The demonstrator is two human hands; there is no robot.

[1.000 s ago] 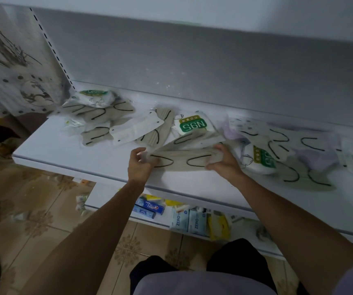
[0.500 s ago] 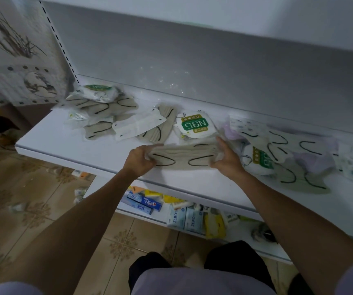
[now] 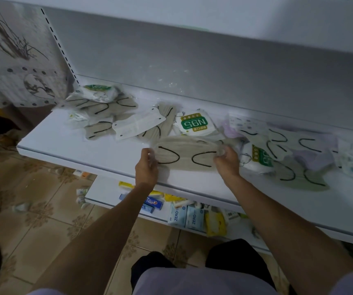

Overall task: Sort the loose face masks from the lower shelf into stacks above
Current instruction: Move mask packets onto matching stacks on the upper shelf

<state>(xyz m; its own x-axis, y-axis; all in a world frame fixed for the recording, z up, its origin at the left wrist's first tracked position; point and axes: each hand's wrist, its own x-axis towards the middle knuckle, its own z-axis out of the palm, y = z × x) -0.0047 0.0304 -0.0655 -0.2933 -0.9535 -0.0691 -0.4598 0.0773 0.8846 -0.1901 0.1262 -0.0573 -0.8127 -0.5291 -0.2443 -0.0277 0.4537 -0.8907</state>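
A beige mask pack with black ear loops is held just above the white shelf. My left hand pinches its left end and my right hand pinches its right end. Behind it lies a green-labelled N95 pack. A white mask and more beige packs lie at the shelf's left. On the right sits a loose pile of beige, lilac and patterned packs, with a second N95 pack at its near edge.
The lower shelf under my arms holds a toothpaste box, blue ZERO packs and yellow packets. Scraps lie on the tiled floor at left. A grey back panel rises behind the shelf.
Both hands lifted the beige pack and tipped it up a little so its face shows; it sits slightly farther back on the shelf than before.
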